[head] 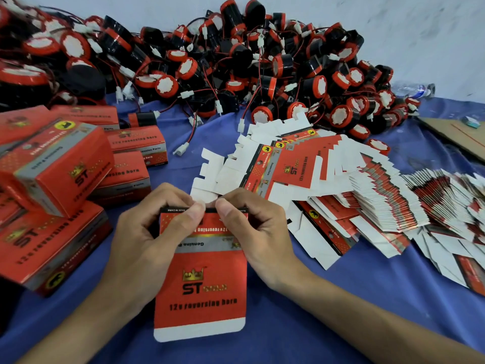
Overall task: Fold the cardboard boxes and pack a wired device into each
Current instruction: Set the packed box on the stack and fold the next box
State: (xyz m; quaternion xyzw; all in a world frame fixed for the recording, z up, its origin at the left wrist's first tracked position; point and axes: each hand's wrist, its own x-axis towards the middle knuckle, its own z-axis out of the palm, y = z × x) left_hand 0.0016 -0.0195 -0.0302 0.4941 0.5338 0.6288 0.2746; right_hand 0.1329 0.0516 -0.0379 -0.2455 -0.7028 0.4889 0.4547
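Over the blue worktop, the left hand and right hand each pinch the far edge of a red cardboard box, its rounded flap toward the person. Folded boxes sit left, flat blanks fan right, and wired horns are heaped behind.

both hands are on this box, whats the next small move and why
Probably pull the pinched far edge apart to pop the box open: left hand and right hand both pinch that edge, and the box looks flat, with no room for a device.
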